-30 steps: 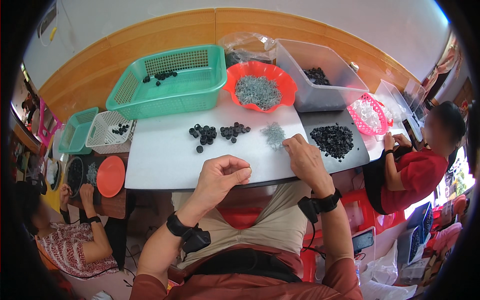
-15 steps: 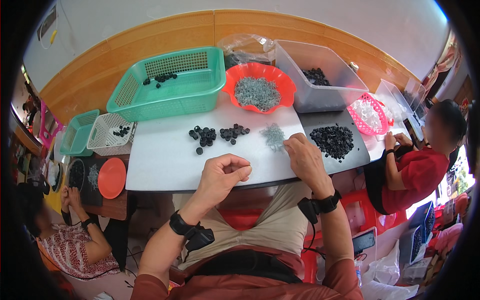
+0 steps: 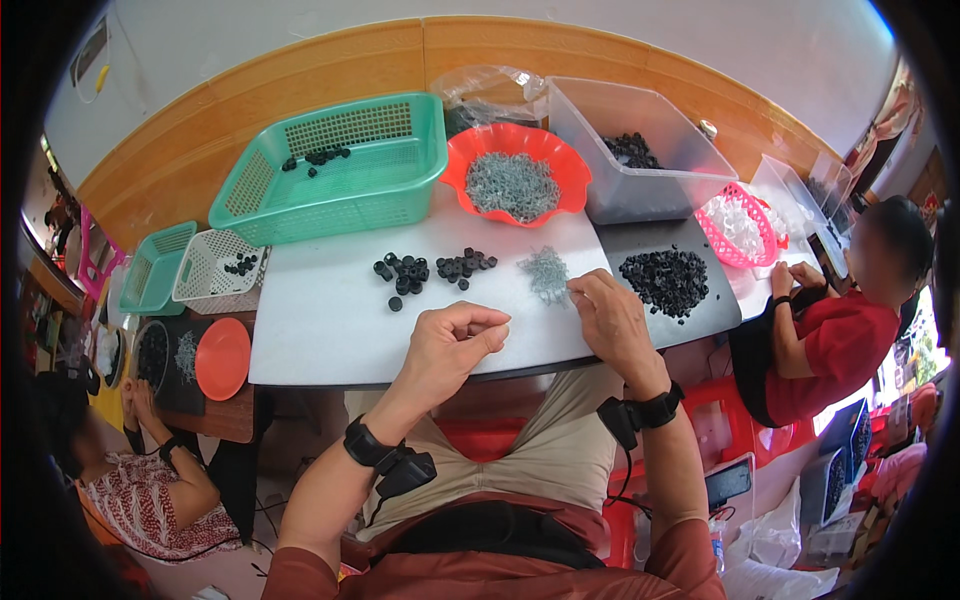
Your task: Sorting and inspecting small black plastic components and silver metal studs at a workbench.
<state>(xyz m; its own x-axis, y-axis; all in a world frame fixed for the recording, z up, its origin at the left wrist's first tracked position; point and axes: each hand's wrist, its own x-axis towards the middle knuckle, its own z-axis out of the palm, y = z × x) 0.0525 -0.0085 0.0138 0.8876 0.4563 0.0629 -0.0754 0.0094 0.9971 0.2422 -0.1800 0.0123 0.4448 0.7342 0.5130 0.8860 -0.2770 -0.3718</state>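
Over the white table board, my left hand is closed, thumb against the curled fingers; what they pinch, if anything, is too small to make out. My right hand has its fingertips pressed together at the right edge of a small heap of thin grey clear pieces. Anything between those fingertips is hidden. Left of that heap lie two clusters of round black parts, one of them farther left and the other nearer the grey heap. A pile of small black pieces lies right of my right hand on a dark mat.
Along the back stand a green basket, a red scalloped bowl of grey pieces and a clear bin with black parts. A pink basket holds white pieces. One person sits at right, another at left.
My left hand has shifted slightly right, toward my right hand. My right hand stays by the grey heap with fingertips together. The whole view has moved very slightly.
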